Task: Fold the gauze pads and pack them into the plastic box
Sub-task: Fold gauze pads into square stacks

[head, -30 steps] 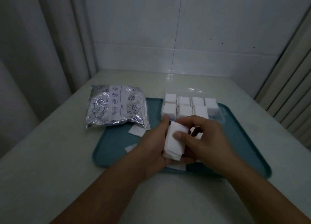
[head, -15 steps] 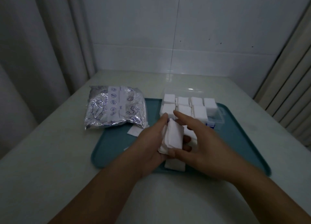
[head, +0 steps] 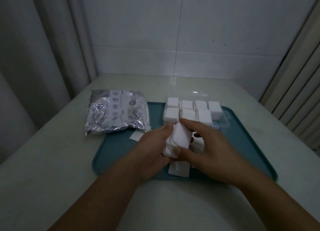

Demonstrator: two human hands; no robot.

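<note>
Indoors, teal tray point(head: 119, 149) sits on pale table point(head: 52, 161) beside curtains point(head: 43, 40).

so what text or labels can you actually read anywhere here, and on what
"Date:" printed sideways on the white label strip of the silver foil bag.
A second word higher on that strip: cut off and blurred, unreadable.
Small round icons and cartoon drawings on the bag: pictures, no text.
Plastic box, gauze pads, tray: no writing visible.

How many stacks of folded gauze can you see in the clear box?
7: four in the plastic box's back row, three in front; the hands may hide more.
</note>
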